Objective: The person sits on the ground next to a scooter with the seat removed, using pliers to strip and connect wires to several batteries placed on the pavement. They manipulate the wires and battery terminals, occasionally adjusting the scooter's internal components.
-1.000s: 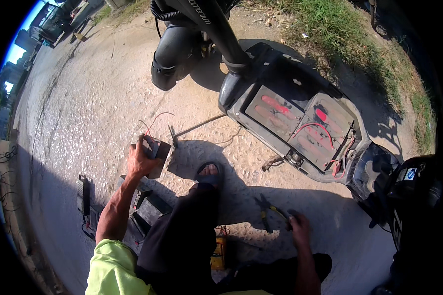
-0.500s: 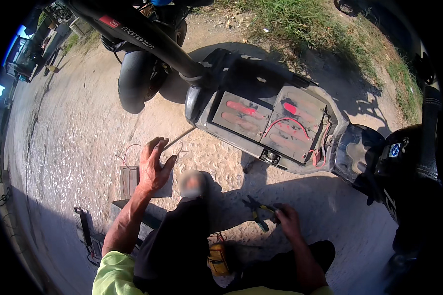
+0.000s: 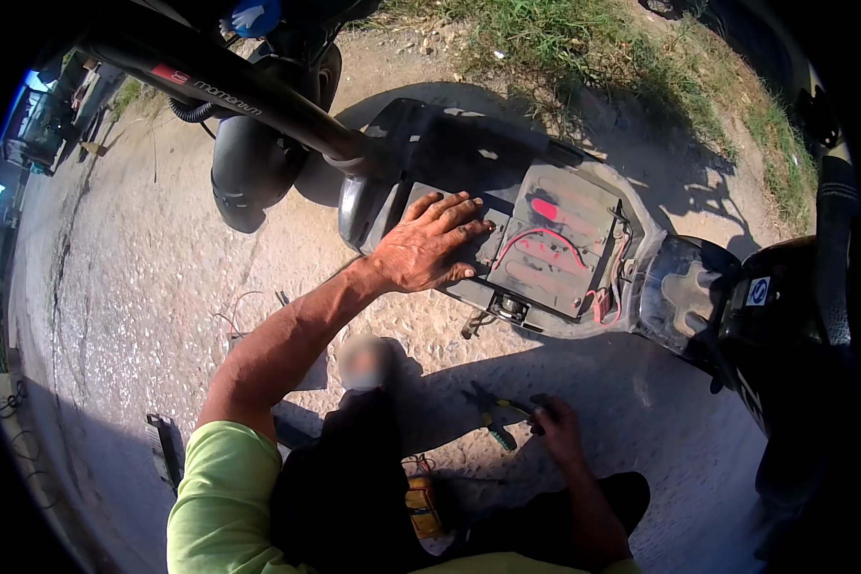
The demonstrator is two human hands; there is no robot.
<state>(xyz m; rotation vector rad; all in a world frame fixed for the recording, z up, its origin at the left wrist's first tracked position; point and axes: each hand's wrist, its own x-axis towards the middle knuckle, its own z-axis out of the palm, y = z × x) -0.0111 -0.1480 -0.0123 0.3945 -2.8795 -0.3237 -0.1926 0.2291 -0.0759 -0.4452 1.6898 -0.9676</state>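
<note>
My left hand (image 3: pixel 430 244) lies spread, palm down, over the left of two grey battery blocks (image 3: pixel 497 212) in the opened deck of a dark electric scooter (image 3: pixel 564 325). Its fingers hide most of that block. On the right battery block (image 3: pixel 572 187), which has red marks, a red wire (image 3: pixel 545 231) arches across the top. Low and right of centre, my right hand (image 3: pixel 562 430) is closed round one handle of a pair of pliers (image 3: pixel 493 418) with yellow and dark handles. The pliers stand open, their jaws pointing up-left, over the shaded ground.
A black steering column (image 3: pixel 249 96) and front wheel (image 3: pixel 251 172) rise at upper left. Near my legs sits a yellow boxy device (image 3: pixel 424 507) with red wires. My foot (image 3: pixel 364 364) stands left of the pliers. A dark finned unit (image 3: pixel 161 448) lies far left. Grass (image 3: pixel 584 43) grows beyond the scooter.
My left hand has moved right and forward, from above the ground onto the left battery block. My right hand keeps hold of the pliers in nearly the same place.
</note>
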